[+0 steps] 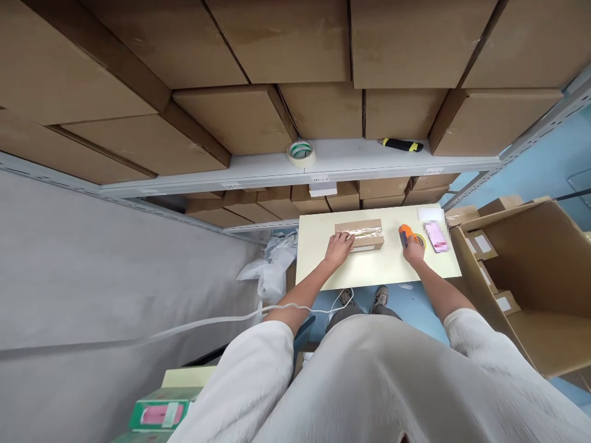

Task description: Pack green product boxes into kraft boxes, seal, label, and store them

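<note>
Brown cardboard makes the small oblong box that lies before you on the pale yellow rectangular table, a little left of the table's middle. Its long axis goes from left to right, nearly parallel with the far edge of the table, and a shiny clear strip of tape follows this same direction on the top. One long side, bearing a white label, faces you. Your left hand has its fingers laid upon the left part of the box, at the near side; I cannot tell whether it grips or only presses. Your right hand is closed around the orange and dark tape dispenser, which is to the right of the box and apart from it. The orange end of the dispenser points away from you and slightly to the left. Just right of it lies a pink flat object, blurred, with a white block beyond.
</note>
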{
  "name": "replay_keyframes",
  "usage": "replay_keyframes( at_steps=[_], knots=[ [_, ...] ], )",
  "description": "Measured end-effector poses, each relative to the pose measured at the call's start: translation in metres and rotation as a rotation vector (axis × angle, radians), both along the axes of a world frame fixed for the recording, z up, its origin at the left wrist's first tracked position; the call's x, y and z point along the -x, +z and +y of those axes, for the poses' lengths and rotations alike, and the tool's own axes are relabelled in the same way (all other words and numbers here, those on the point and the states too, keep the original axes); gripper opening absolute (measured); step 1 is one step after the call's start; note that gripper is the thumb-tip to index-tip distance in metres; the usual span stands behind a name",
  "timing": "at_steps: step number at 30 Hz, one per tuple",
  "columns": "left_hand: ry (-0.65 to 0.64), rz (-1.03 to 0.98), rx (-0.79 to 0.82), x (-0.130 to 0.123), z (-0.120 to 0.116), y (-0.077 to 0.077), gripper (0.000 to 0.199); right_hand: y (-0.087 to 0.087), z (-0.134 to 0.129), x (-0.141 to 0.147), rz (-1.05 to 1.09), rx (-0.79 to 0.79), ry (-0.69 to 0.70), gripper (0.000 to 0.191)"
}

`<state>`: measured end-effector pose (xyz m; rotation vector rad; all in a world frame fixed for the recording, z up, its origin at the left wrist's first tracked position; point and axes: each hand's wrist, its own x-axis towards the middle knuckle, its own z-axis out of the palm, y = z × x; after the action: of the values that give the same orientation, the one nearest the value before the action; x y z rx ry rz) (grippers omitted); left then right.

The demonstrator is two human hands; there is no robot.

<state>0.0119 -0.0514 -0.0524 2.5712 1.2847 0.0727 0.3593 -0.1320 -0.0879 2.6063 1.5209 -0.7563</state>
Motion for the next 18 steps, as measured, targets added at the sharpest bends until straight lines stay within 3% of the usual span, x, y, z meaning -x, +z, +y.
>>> replay_keyframes(
  at_steps=[4,9,14,18],
  knots=[
    [-0.008,-0.002,-0.001,0.001,-0.001,0.000,0.048,0.006,-0.003,-0.003,0.018,-0.121,-0.029,0.036],
    [-0.009,-0.037,-0.001,0.003,0.001,0.000,0.048,0.037,0.006,-0.012,0.089,-0.231,-0.126,0.042],
    [-0.012,-0.091,0.008,0.002,0.003,-0.001,0.050,0.082,0.036,-0.019,0.555,-0.434,-0.148,0.048],
    [-0.019,-0.113,0.005,0.004,0.002,-0.001,0.051,0.116,0.068,-0.001,0.911,-0.471,0.006,0.052]
  ],
)
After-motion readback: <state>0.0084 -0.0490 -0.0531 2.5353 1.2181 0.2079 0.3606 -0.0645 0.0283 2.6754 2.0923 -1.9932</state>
